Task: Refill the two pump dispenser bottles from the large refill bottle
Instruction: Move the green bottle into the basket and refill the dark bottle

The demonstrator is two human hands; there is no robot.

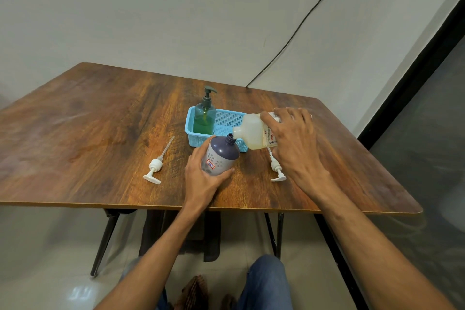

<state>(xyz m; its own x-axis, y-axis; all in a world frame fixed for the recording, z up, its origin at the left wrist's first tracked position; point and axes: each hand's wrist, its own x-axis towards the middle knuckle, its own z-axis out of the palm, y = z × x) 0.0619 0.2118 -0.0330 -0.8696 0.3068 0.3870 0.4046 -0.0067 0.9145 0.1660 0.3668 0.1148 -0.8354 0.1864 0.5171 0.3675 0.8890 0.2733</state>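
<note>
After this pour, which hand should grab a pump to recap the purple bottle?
Right, probably. The right hand holds the refill bottle close by the nearer pump; it only needs to set that down. The left hand grips the purple bottle and should steady it.

We look through one wide-angle head camera, forward and down over the table (88,121) toward the wall (151,20). The left hand (201,180) and right hand (294,143) are close below us.

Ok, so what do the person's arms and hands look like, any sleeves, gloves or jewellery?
The left hand and right hand wear no gloves, and no ring, watch or bracelet is visible. Both forearms are uncovered right to the frame's edge, so no sleeve shows.
</note>
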